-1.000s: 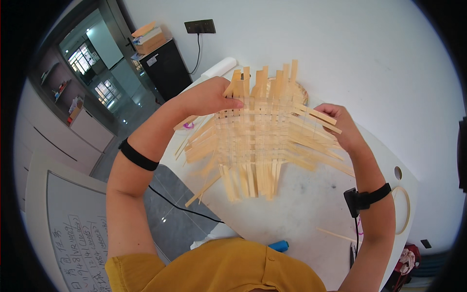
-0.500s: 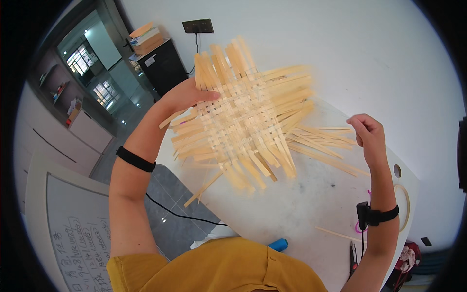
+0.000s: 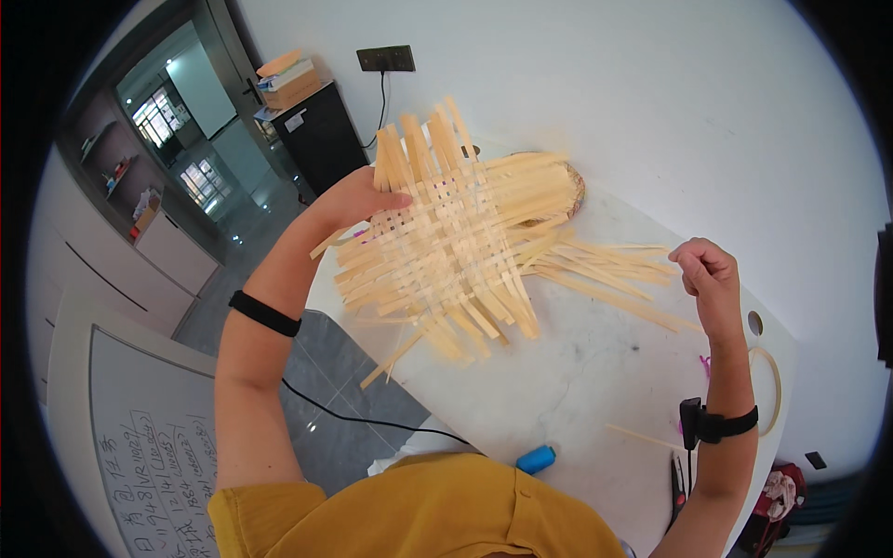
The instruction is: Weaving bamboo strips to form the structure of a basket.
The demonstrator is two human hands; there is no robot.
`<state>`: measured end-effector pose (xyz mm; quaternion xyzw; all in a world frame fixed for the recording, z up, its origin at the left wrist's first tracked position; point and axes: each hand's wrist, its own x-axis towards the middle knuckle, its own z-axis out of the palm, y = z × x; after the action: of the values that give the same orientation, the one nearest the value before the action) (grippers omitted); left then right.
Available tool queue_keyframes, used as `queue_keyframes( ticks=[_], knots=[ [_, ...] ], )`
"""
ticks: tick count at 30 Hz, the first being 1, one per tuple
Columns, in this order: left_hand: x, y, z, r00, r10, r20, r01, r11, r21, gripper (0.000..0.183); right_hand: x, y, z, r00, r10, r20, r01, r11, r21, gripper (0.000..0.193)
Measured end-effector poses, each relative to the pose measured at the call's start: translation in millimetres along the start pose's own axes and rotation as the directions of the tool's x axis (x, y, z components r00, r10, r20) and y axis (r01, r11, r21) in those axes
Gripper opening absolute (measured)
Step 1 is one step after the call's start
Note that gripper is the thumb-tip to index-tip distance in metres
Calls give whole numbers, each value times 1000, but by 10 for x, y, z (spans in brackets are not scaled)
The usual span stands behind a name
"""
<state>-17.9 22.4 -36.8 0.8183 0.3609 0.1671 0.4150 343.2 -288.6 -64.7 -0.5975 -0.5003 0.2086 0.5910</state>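
Observation:
A loosely woven mat of pale bamboo-like strips [image 3: 446,242] is held up above the white table, its long loose ends splaying out on all sides. My left hand [image 3: 358,199] grips it at its upper left edge, thumb on top and the other fingers hidden beneath. Out to the right, away from the mat, my right hand [image 3: 711,284] is curled closed, and no strip shows in it. Between the two, a fan of loose strips [image 3: 619,270] lies on the table. Partly covered by the mat's far right ends is a round-edged object with a patterned rim [image 3: 579,191].
On the white table [image 3: 558,391] lie a blue thread spool [image 3: 536,459], scissors [image 3: 678,484] and a single strip [image 3: 642,435]. A thin hoop [image 3: 779,391] rests by the right edge. A black cabinet [image 3: 326,139] stands beyond the table's far left, and a whiteboard [image 3: 149,446] at left.
The mat has shifted slightly left, with its far ends lower, uncovering the patterned rim behind it. My left hand moved with it; my right hand stays closed and sits a little lower.

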Motion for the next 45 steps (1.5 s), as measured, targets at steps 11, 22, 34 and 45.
queue_keyframes(
  ticks=[11, 22, 34, 45],
  knots=[
    [-87, 114, 66, 995, -10, 97, 3, 997, 76, 42, -162, -161, 351, 955, -85, 285, -124, 756, 643, 18],
    [-247, 156, 187, 995, -29, 96, 63, 923, -380, 56, -155, 159, 359, 982, 174, 71, -181, 772, 610, 23],
    [-237, 80, 193, 989, 26, 147, -19, 998, -54, 48, -79, -228, 340, 999, -38, 16, 22, 815, 579, 20],
    [-385, 56, 302, 992, 102, 76, -45, 842, -537, 52, -394, 285, 538, 969, 247, -23, -211, 870, 446, 19]
  ],
)
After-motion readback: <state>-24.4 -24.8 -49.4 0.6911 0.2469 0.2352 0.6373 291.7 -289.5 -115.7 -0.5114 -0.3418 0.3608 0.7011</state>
